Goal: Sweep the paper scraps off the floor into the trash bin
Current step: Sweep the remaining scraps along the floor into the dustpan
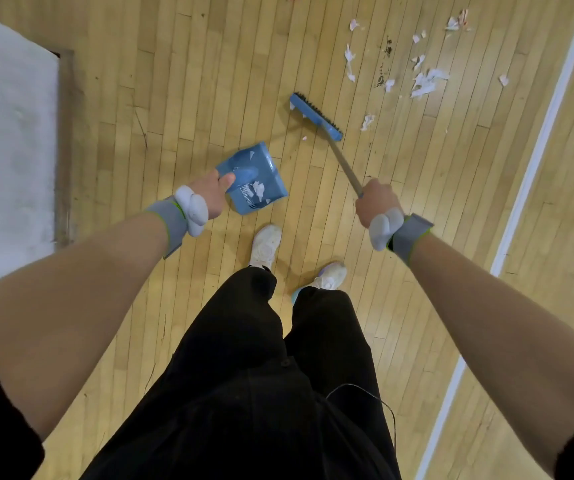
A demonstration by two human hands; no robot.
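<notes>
**Scraps light and loose, most yet to be swept**

Torn paper scraps (427, 81) scattered over the wooden floor (209, 81) beyond the broom head (315, 116), near a white line (538, 133); a few already lying in the blue dustpan (254, 181). Likely almost weightless and flimsy, prone to skitter or lift in any draught: short, gentle strokes advised, bristles kept flat to the boards.

Right hand (377, 202) wrapped tight round the broom's thin pole (346, 164), toward its upper end; rigid, probably light, best steered from there. Left hand (209, 192) curled round the dustpan's handle; whether resting on the boards or raised, hard to tell. Hard smooth plastic, so contents liable to slide out if tipped forward. Trash bin nowhere in view.
</notes>
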